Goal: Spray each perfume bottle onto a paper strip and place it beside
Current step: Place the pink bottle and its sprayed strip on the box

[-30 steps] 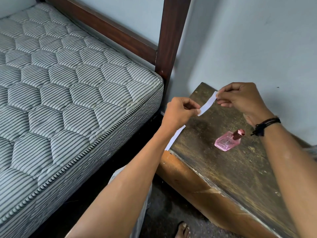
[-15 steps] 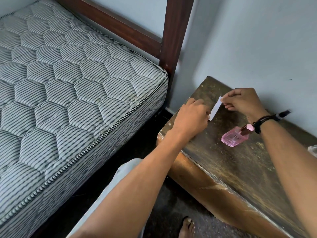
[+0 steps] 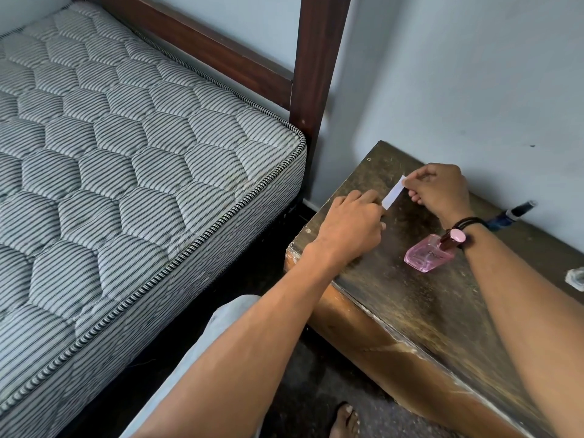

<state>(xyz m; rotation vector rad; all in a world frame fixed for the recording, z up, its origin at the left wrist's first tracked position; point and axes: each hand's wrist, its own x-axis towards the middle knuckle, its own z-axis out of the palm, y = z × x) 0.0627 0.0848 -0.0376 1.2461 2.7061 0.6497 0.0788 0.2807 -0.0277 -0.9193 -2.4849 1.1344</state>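
now | left hand (image 3: 350, 226), right hand (image 3: 439, 191) pinch paper strip (image 3: 393, 193) (an end each) | bottle (image 3: 425, 257) beside right wrist

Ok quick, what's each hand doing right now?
Left hand: closed, holding the near end of the paper strip.
Right hand: closed, pinching the strip's far end.

We log mattress (image 3: 126, 159) left, bedpost (image 3: 319, 74) behind its corner, table (image 3: 426, 311) right, against the wall (image 3: 474, 74). On the table: paper strip (image 3: 393, 192) between left hand (image 3: 350, 229) and right hand (image 3: 439, 191); perfume bottle (image 3: 425, 256) nearer us.
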